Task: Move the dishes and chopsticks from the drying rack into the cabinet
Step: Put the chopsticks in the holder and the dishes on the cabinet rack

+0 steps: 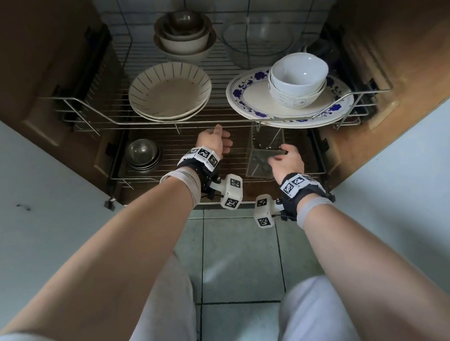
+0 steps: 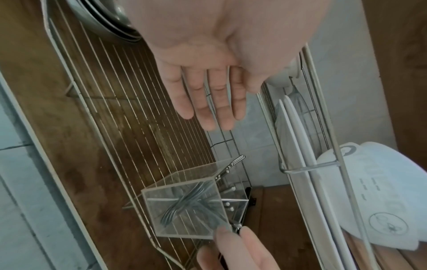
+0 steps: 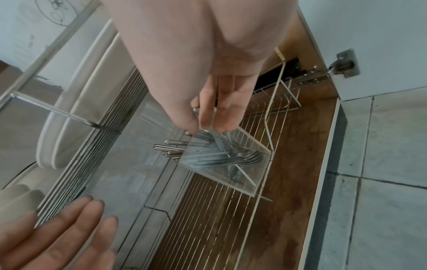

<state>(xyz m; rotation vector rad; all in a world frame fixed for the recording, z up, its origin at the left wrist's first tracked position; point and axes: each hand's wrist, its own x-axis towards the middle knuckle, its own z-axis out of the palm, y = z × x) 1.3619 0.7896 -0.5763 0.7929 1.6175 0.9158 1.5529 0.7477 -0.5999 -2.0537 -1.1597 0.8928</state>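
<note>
Your hands at the lower cabinet rack

Your right hand [image 1: 287, 160] pinches the clear holder [image 3: 227, 160] at its rim; your left hand [image 1: 215, 141] hangs released, well left of it.

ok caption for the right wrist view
Right hand pinching chopsticks in a clear holder on the lower rack.

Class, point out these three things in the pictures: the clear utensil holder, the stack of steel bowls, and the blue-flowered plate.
clear utensil holder [image 1: 264, 156]: head view, on its front clear wall.
stack of steel bowls [image 1: 141, 151]: head view, inside of the top bowl.
blue-flowered plate [image 1: 250, 94]: head view, on its bare white centre.
</note>
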